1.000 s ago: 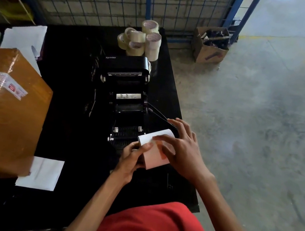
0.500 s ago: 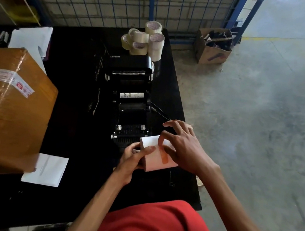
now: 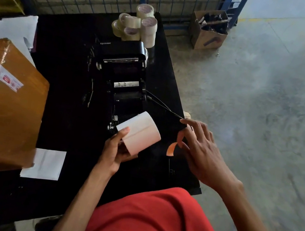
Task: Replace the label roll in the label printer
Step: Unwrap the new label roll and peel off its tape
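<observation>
Blocked behind by stacked beige tape rolls (image 3: 138, 26), at left by large brown cardboard box (image 3: 4, 103); open over bare black desk (image 3: 70, 85) between.

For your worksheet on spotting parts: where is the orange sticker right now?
Head view, right of centre: the orange sticker hangs from the right hand, beside the label roll.

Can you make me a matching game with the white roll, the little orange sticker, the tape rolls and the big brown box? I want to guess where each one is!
Things:
1. label roll
2. orange sticker
3. tape rolls
4. brown box

Places:
A. at the table's far edge, behind the printer
B. at the right hand fingertips
C. on the left of the table
D. held in the left hand

Pairs: 1-D, 2-B, 3-A, 4-C
</observation>
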Demonstrator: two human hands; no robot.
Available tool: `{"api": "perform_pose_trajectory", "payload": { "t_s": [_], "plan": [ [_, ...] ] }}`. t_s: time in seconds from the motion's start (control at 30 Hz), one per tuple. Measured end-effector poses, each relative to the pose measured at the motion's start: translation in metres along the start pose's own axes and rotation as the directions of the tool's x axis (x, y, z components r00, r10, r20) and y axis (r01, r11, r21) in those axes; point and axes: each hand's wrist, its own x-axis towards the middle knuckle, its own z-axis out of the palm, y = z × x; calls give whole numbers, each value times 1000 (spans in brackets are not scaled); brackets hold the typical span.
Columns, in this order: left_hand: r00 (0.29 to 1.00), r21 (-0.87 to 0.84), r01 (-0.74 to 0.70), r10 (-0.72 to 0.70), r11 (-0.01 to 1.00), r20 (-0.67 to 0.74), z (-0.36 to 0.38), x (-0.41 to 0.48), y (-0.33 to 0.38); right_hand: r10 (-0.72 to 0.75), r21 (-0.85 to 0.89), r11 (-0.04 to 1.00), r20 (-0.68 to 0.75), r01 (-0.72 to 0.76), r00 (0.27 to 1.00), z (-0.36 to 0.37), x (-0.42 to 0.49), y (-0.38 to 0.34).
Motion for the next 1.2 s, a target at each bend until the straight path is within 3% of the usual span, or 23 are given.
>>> {"api": "perform_pose_trajectory", "payload": {
  "t_s": [0.1,0.23,0.33,0.5,0.67,0.73,0.83,0.93,1.07,1.2],
  "plan": [
    [1000,-44,-17,17,999,-6,-11,-3,7,104,27,994,10,-104,995,23,3,23],
    [998,-18,-59,59,998,-12,-23,-4,9,304,-137,952,291,-275,907,89,30,51],
    [998,-19,-52,52,998,-22,-27,-5,9,371,-232,926,427,-296,825,136,49,61],
    [998,2,-51,51,999,-29,-30,-9,6,404,-317,906,453,-280,795,168,58,64],
    [999,-17,-52,52,998,-4,-29,-12,5,419,-116,908,306,-403,855,157,46,67],
    [999,-3,-39,39,999,-2,-27,-12,3,500,25,853,247,-522,830,152,29,70],
    [1000,-21,-20,20,1000,6,-24,-13,1,604,140,705,395,-696,692,152,-3,78],
    [1000,-13,-7,7,1000,17,-21,-13,-3,556,263,514,623,-816,551,162,-33,77],
    [998,-6,0,1,1000,68,-21,-13,-10,570,416,366,607,-833,554,173,-49,68],
    [998,-32,18,-16,999,61,-23,-16,-16,577,470,326,588,-820,566,176,-49,64]
  ]
}}
